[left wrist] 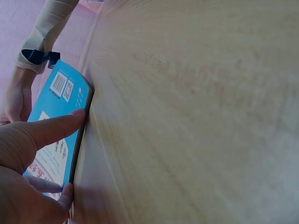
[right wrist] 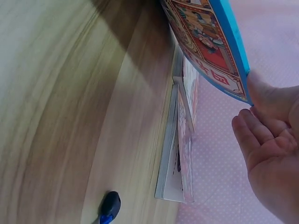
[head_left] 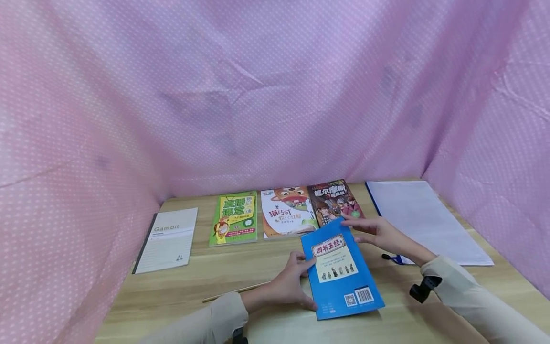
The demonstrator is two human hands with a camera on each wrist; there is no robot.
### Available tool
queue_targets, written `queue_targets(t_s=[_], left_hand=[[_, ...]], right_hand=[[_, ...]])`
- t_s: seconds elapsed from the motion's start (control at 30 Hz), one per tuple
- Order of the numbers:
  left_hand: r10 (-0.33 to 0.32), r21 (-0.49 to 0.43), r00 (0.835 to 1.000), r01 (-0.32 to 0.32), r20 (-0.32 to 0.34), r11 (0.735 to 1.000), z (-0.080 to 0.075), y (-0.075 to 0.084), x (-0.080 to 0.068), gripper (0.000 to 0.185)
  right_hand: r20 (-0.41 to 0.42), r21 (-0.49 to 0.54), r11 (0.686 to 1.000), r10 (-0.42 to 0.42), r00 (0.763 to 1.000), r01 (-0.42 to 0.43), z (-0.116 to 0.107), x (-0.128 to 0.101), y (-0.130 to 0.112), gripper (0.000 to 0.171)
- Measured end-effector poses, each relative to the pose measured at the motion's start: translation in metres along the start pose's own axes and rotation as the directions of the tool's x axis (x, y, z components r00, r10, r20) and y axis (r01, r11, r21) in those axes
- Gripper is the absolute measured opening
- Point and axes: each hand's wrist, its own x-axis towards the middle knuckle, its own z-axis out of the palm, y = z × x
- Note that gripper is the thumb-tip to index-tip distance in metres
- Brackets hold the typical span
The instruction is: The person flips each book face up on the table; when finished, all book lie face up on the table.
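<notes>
Left side, the grey notebook (head_left: 166, 240) says "Gambit". Blue book (head_left: 339, 272) at lower center reads "四书五经", plus a barcode and QR code.

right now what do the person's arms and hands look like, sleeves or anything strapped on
Both hands are bare. The left hand and right hand come out of long cream fabric sleeves. A small black strapped clip sits at the right cuff, and another black piece shows at the left cuff.

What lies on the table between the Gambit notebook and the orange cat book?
The green book lies flat between the Gambit notebook and the orange cat book, apart from both. The head view shows this.
</notes>
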Motion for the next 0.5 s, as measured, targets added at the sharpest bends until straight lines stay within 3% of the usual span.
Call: queue_targets(t_s=[0.5], left_hand=[[0.003,-0.028,1.000,-0.002,0.013,1.000,-0.001,0.002,-0.003,0.104]], right_hand=[[-0.014,0.059,0.998,-0.014,1.000,0.015,0.003,0.010,-0.014,0.047]])
